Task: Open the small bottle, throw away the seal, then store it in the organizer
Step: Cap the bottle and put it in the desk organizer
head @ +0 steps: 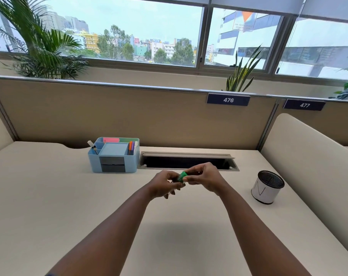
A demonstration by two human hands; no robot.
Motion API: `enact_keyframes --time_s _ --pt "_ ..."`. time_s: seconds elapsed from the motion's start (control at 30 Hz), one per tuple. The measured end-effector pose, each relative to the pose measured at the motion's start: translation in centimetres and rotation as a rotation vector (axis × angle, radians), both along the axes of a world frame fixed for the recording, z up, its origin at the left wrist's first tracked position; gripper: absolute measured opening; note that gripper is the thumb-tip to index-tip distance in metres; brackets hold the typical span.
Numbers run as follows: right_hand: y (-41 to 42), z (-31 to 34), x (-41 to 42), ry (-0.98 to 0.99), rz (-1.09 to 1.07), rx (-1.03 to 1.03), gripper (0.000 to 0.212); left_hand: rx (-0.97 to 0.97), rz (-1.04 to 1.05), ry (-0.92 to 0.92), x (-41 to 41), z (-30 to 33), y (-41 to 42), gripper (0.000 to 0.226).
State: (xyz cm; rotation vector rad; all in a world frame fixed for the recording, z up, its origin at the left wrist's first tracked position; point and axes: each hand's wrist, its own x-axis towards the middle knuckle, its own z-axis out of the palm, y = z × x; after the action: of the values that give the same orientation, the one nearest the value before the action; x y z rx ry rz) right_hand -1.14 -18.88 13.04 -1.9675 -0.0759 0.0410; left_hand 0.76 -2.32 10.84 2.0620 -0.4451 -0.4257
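A small bottle with a green cap (182,176) is held between both hands above the middle of the desk. My left hand (164,184) grips its lower body, which the fingers mostly hide. My right hand (204,178) pinches the green cap end from the right. Whether a seal is on the bottle cannot be seen. The light blue organizer (93,162) stands at the back left of the hands, with pens, sticky notes and two grey drawers.
A small round bin (267,187) with a black mesh top stands to the right on the desk. A recessed cable slot (187,162) lies just behind the hands. Beige partition panels close off the back and right side.
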Motion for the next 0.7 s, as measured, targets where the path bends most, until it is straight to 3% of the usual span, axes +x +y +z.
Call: enact_keyframes --time_s 0.27,0.47,0.6,0.7 --pt "0.0 -0.6 -0.2 0.024 -0.033 -0.016 0.032 0.045 0.043 -0.054 -0.3 -0.7 -0.5 0.031" --pt "0.3 -2.0 -0.2 0.044 0.02 -0.083 0.028 -0.028 0.128 0.02 -0.6 -2.5 -0.2 0.04" --pt "1.0 -3.1 0.0 0.031 -0.051 -0.092 0.024 0.128 0.171 -0.048 -0.7 -3.7 0.9 0.071" --pt "2.0 -3.6 0.7 0.006 -0.083 -0.085 0.024 0.276 0.261 -0.113 0.0 -4.9 3.4 0.077"
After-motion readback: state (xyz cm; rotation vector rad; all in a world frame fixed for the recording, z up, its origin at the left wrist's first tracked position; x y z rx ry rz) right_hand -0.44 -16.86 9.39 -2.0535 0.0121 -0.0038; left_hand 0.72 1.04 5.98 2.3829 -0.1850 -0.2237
